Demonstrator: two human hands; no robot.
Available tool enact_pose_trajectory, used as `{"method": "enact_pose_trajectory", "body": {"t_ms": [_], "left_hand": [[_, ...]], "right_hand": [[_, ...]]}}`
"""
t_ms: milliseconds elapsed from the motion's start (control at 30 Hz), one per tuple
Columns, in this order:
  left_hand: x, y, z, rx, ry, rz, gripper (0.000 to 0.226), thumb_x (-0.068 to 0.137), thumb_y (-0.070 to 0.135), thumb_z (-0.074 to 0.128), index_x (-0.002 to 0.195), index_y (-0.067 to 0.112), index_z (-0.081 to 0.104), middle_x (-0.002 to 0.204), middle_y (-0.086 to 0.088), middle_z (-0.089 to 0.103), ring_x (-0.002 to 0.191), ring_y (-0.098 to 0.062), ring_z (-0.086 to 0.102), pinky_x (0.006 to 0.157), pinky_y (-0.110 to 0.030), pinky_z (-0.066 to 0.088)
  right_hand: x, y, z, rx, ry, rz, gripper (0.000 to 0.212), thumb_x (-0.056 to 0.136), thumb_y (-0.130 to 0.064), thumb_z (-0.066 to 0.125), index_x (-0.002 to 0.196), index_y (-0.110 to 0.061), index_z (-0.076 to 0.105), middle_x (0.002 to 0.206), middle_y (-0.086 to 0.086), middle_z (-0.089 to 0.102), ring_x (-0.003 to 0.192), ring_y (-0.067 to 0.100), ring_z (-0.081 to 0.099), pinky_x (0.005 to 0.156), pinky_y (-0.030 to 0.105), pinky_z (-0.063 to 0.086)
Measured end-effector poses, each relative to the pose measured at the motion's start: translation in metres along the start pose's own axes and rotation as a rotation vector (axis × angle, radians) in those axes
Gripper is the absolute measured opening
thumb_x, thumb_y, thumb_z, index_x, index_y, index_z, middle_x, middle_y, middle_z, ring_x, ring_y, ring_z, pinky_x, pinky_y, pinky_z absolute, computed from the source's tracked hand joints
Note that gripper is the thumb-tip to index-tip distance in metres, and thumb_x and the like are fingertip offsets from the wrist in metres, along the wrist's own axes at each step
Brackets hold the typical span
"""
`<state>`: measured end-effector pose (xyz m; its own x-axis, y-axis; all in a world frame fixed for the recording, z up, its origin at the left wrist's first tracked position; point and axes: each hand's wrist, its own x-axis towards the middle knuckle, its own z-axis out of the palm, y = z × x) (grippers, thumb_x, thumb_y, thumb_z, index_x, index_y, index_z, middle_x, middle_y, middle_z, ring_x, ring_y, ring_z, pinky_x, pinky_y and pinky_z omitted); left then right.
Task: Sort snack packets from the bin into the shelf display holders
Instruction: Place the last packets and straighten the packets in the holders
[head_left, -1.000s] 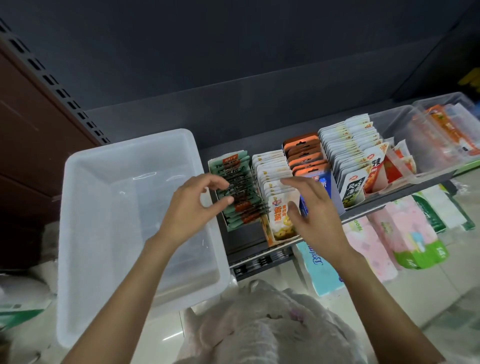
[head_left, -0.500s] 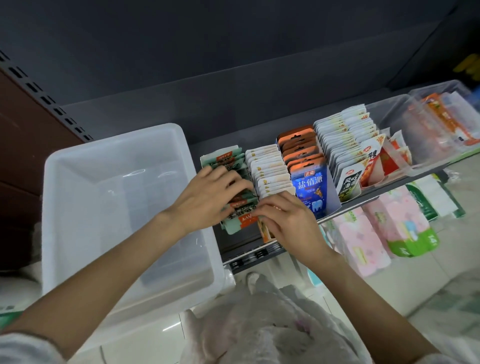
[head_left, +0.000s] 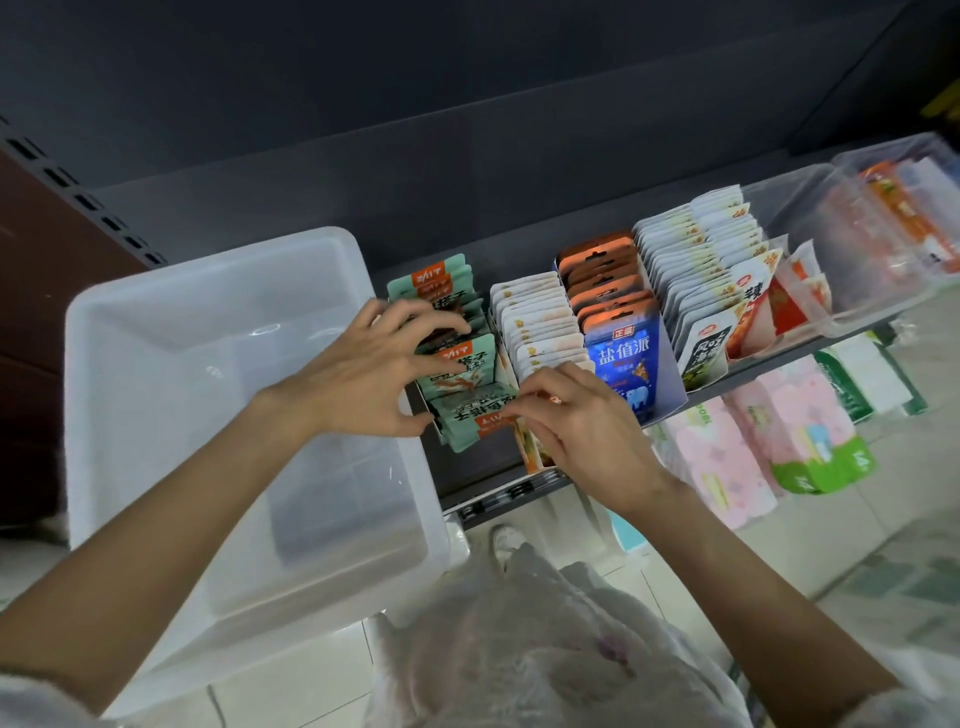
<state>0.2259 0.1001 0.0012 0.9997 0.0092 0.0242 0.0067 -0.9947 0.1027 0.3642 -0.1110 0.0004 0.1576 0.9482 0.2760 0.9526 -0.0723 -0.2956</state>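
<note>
A green snack packet at the front of its shelf holder is pinched at its edge by the right hand. Green packets just behind are gripped by the left hand, the bin beneath its wrist.

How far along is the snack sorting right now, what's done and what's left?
Nearly finished, by the look of it. Done: the white bin shows no packets, and the shelf holders are filled, like the blue holder. In hand: the left hand spreads the green packets while the right hand pinches the front one. Left: seating that packet upright in its row.
</note>
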Motion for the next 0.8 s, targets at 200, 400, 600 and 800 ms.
{"method": "enact_pose_trajectory", "body": {"t_ms": [200, 400, 600, 800], "left_hand": [[0.009, 0.003, -0.008, 0.092, -0.006, 0.084, 0.063, 0.065, 0.066, 0.068, 0.116, 0.029, 0.066, 0.133, 0.002, 0.047, 0.122, -0.02, 0.035, 0.096, -0.035, 0.022], [0.013, 0.0, -0.004, 0.068, 0.03, 0.19, 0.043, 0.069, 0.047, 0.076, 0.107, 0.029, 0.071, 0.124, 0.002, 0.055, 0.113, -0.02, 0.04, 0.087, -0.034, 0.029], [0.011, 0.01, 0.007, -0.036, 0.128, 0.06, 0.029, 0.073, 0.044, 0.059, 0.091, 0.029, 0.076, 0.116, 0.006, 0.058, 0.108, -0.016, 0.043, 0.085, -0.032, 0.028], [0.015, 0.006, 0.013, -0.08, 0.214, 0.014, 0.024, 0.078, 0.034, 0.062, 0.096, 0.023, 0.074, 0.111, 0.003, 0.061, 0.103, -0.019, 0.045, 0.081, -0.033, 0.033]], "right_hand": [[0.001, 0.0, 0.002, 0.016, -0.031, 0.013, 0.026, 0.072, 0.005, 0.072, 0.092, -0.011, 0.073, 0.09, 0.005, 0.065, 0.077, 0.024, 0.061, 0.056, 0.032, 0.053], [-0.001, 0.003, -0.001, 0.025, -0.05, -0.001, 0.027, 0.085, -0.01, 0.051, 0.099, -0.016, 0.073, 0.093, 0.003, 0.064, 0.076, 0.023, 0.061, 0.06, 0.032, 0.051], [-0.007, 0.001, -0.002, -0.113, 0.069, -0.044, 0.055, 0.068, 0.009, 0.074, 0.116, -0.016, 0.068, 0.099, 0.005, 0.059, 0.068, 0.022, 0.057, 0.055, 0.03, 0.048], [-0.015, 0.003, 0.006, -0.159, 0.058, -0.042, 0.072, 0.06, 0.008, 0.08, 0.118, -0.021, 0.049, 0.106, 0.005, 0.062, 0.064, 0.022, 0.057, 0.05, 0.027, 0.047]]}}
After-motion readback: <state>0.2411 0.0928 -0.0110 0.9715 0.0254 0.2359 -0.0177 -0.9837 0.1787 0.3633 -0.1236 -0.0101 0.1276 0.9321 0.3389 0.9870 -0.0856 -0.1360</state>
